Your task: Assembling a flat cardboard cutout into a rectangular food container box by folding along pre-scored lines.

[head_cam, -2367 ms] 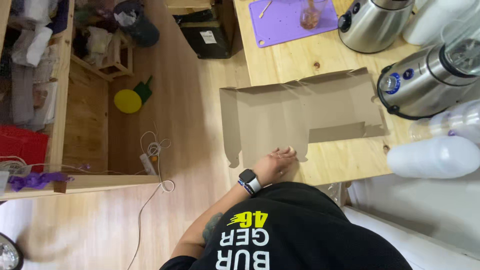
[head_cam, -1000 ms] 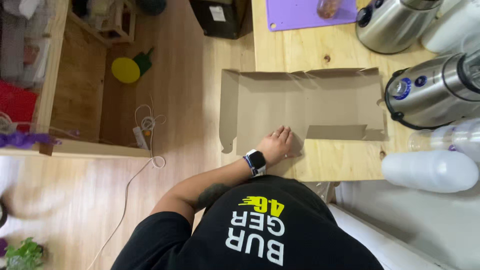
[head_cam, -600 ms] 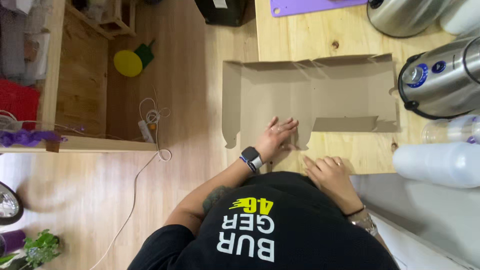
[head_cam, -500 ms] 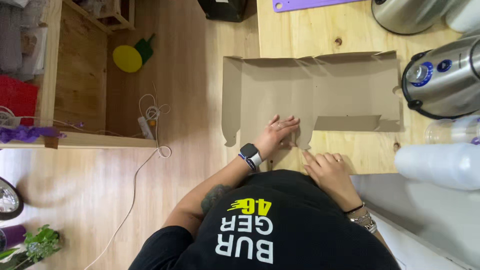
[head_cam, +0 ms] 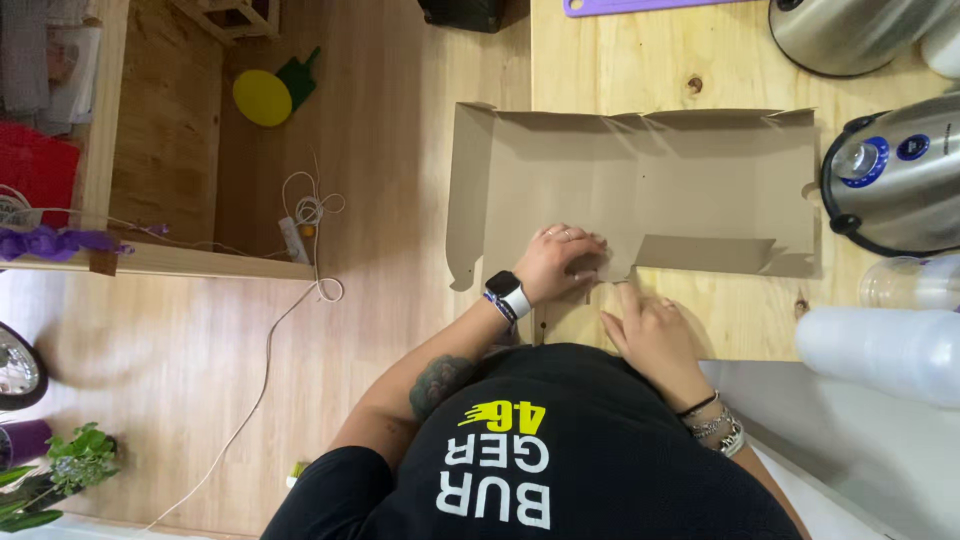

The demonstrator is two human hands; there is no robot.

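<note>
Flattened cardboard box [head_cam: 650, 190] spread on wooden table [head_cam: 640, 60], reaching beyond and to either side of both hands. Left hand [head_cam: 565, 262] pressed flat on its near edge, fingers together, gripping nothing. Right hand [head_cam: 650, 335] just beside, fingertips touching the near flap, uncurled. Steel kettle [head_cam: 890, 180] right of the cardboard.

We are looking down at a flattened brown cardboard box [head_cam: 640, 185] lying on the pale wooden desk [head_cam: 640, 60], its left flaps hanging past the desk's edge. It is plain, long and rectangular, with creased fold lines and one narrow flap folding over near its lower right. Our left hand [head_cam: 565, 262] is pressing flat on its lower edge, and our right hand [head_cam: 650, 335] is touching the desk just beside that edge. On our left wrist, a smartwatch [head_cam: 508, 296] is showing a small dark square screen.
</note>
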